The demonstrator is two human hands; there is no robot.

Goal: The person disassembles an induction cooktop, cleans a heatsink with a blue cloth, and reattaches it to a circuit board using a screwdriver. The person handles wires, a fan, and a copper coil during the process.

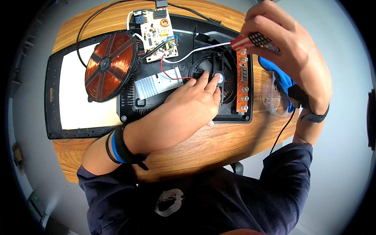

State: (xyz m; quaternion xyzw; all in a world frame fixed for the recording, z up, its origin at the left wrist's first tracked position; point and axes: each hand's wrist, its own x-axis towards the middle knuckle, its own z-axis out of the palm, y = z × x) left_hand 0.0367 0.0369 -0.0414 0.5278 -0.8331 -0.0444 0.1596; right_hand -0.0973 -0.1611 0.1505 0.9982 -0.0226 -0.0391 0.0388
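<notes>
My left hand [196, 98] reaches over an opened black appliance housing [184, 25]. Its fingers are stretched out and rest on the black fan [231, 84], beside a pale round hub [220, 78]. Raised at the housing's right end, my right hand [291, 43] is closed around an object with red and white stripes and a dark patterned patch [263, 40]; its exact kind is unclear. Under it stands a narrow orange display board [244, 84] with clear lamps and a digit display. A white cable [192, 52] runs toward that board.
A copper coil [107, 66] leans on a white-lined black panel [86, 113]. Nearby are a circuit board [156, 33] and a finned metal heat sink [158, 83]. On the right lie a blue cloth [280, 70] and a clear plastic container [271, 98]. A black cord [80, 43] curves along the wooden table [188, 152].
</notes>
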